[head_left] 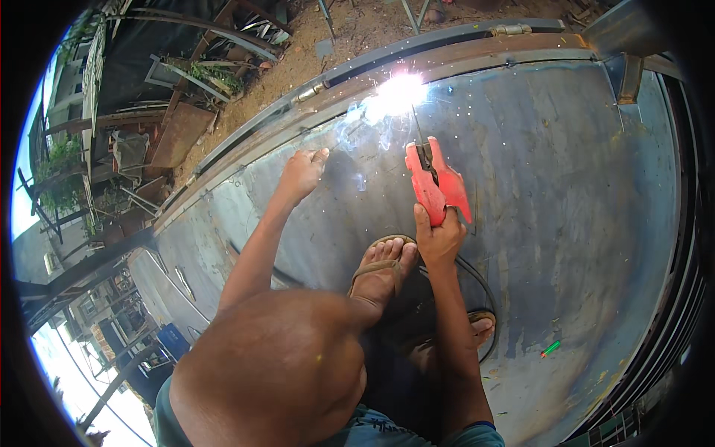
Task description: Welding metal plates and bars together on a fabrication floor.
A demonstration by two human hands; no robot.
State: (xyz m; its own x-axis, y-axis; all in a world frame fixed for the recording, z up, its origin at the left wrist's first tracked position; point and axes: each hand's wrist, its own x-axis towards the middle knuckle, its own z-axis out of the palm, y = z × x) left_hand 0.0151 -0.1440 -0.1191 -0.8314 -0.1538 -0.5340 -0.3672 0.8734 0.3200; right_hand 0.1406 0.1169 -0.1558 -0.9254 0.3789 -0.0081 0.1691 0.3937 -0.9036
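Observation:
My right hand [441,237] is wrapped round the handle of a red electrode holder [427,190]. A thin welding rod [418,125] sticks up from its jaws to a bright white arc [402,91], with sparks and bluish smoke about it. The arc burns along the far edge of a large grey steel sheet [521,164], by a rusty steel frame bar [491,59]; glare hides the joint. To the left, my left hand [304,175] is closed above the sheet, apart from the holder. Whether it grips anything small cannot be made out.
My sandalled foot [383,268] and bent knee are on the sheet side nearest me. A black cable [488,290] loops beside my right forearm. A small green stick-shaped thing [550,349] lies at right. Hinges [512,30] line the far frame; scrap metal [186,130] lies beyond.

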